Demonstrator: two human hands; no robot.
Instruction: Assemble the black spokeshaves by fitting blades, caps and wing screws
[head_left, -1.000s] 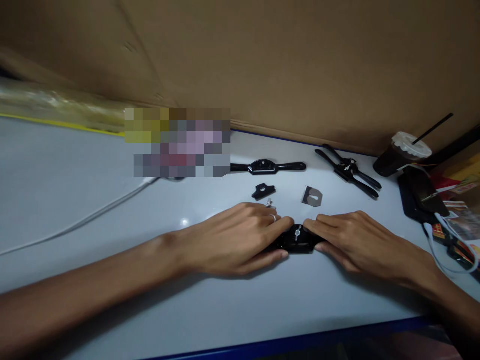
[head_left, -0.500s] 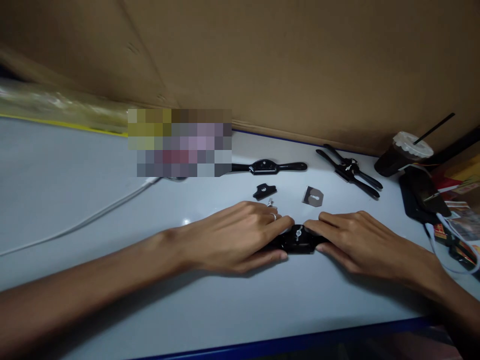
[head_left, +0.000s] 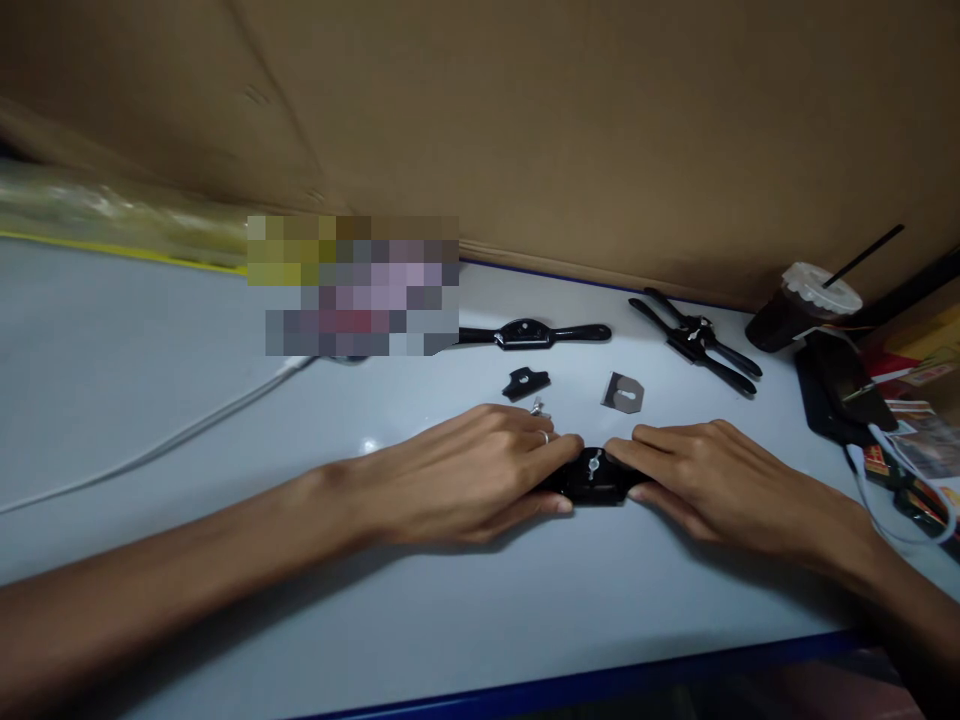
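Observation:
A black spokeshave [head_left: 596,480] lies on the table between my hands, a silver screw showing at its middle. My left hand [head_left: 480,480] is closed around its left handle, and my right hand [head_left: 705,480] around the right one; both handles are mostly covered by fingers. Just beyond my left fingers is a small silver screw [head_left: 538,408]. Farther back lie a black cap plate [head_left: 526,383] and, to its right, a flat metal blade [head_left: 623,393] with a keyhole slot.
Behind the parts lies another black spokeshave body [head_left: 525,334]. Two more spokeshaves [head_left: 694,338] rest together at the back right. A lidded cup [head_left: 806,305] with a straw stands beside a black device [head_left: 844,385] and cables. A white cable [head_left: 172,440] crosses the left side; cardboard [head_left: 525,120] rises behind.
Both hands keep their hold on the spokeshave in almost the same place. The whole view has shifted very slightly; the loose parts lie as before.

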